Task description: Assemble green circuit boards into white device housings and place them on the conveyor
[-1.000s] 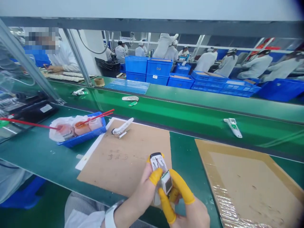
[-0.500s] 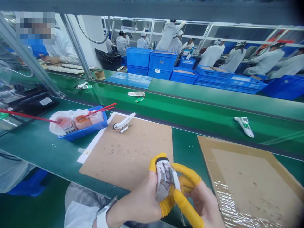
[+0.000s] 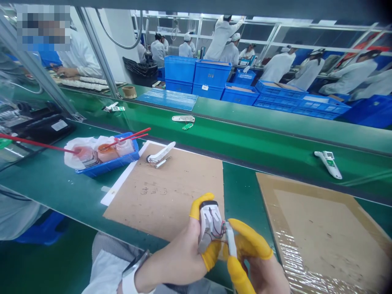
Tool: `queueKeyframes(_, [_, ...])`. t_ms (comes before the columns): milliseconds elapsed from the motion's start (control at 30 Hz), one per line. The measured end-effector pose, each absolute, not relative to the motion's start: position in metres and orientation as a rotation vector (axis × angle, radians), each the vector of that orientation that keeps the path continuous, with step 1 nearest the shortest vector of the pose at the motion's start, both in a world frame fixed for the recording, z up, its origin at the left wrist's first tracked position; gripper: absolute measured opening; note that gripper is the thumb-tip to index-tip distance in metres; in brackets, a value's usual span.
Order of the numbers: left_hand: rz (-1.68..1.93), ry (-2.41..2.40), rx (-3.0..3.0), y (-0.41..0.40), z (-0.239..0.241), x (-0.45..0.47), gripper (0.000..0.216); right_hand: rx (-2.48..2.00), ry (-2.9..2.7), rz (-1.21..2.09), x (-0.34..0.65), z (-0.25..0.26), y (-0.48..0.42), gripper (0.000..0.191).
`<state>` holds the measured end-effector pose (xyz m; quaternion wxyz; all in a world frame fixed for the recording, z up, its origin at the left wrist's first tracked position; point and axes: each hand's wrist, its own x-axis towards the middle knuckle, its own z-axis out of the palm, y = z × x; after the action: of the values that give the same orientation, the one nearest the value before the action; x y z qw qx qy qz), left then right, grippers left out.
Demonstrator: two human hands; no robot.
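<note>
My left hand (image 3: 183, 249), with yellow finger cots on its fingers, grips a white plastic device housing (image 3: 210, 218) with a black end. The hollow inside faces up, and thin dark and red wires show in it. Pinched in the yellow-covered fingers of my right hand (image 3: 252, 251) is a slim white part (image 3: 231, 241), just right of the housing and joined to it by wires. Its lower end is hidden by my fingers. Beyond both hands, another white housing (image 3: 161, 153) with a loose wired piece lies on a brown cardboard sheet (image 3: 183, 183).
At left stands a blue tray (image 3: 107, 166) of bottles with red sticks. A taped cardboard panel (image 3: 321, 228) lies at right. Opened devices, including a white one with a green board (image 3: 330, 163), ride the green belt (image 3: 245, 143). Blue crates (image 3: 211, 75) and co-workers are behind.
My right hand has drawn the slim white part slightly right, away from the housing, exposing more wire. The devices on the belt have shifted right. My left hand keeps its hold.
</note>
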<state>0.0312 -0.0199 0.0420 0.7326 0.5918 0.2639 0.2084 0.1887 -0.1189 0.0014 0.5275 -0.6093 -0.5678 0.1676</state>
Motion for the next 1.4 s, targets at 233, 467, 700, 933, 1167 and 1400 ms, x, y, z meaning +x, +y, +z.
queueKeyframes(233, [0.464, 0.652, 0.980, -0.034, 0.032, 0.022, 0.046, -1.469, -1.454, 0.376, 0.186, -0.012, -0.121, 0.043])
queueKeyframes(467, [0.607, 0.432, 0.711, -0.043, 0.032, 0.043, 0.047, -1.503, -1.538, 0.130, 0.171, 0.010, -0.114, 0.044])
queueKeyframes(700, [0.596, 0.662, 0.728, -0.048, 0.047, 0.030, 0.046, -1.385, -1.624, -0.128, 0.163, 0.029, -0.094, 0.054])
queueKeyframes(933, [0.665, 0.579, 0.499, -0.035, 0.052, 0.047, 0.054, -1.401, -1.940, 0.114, 0.189, 0.041, -0.090, 0.056])
queueKeyframes(1167, [0.636, 0.618, 0.358, -0.028, 0.056, 0.055, 0.071, -1.323, -2.025, -0.177, 0.198, 0.049, -0.075, 0.041])
queueKeyframes(1400, [0.599, 0.616, 0.365, -0.024, 0.062, 0.056, 0.068, -1.328, -2.071, -0.220, 0.198, 0.054, -0.073, 0.030])
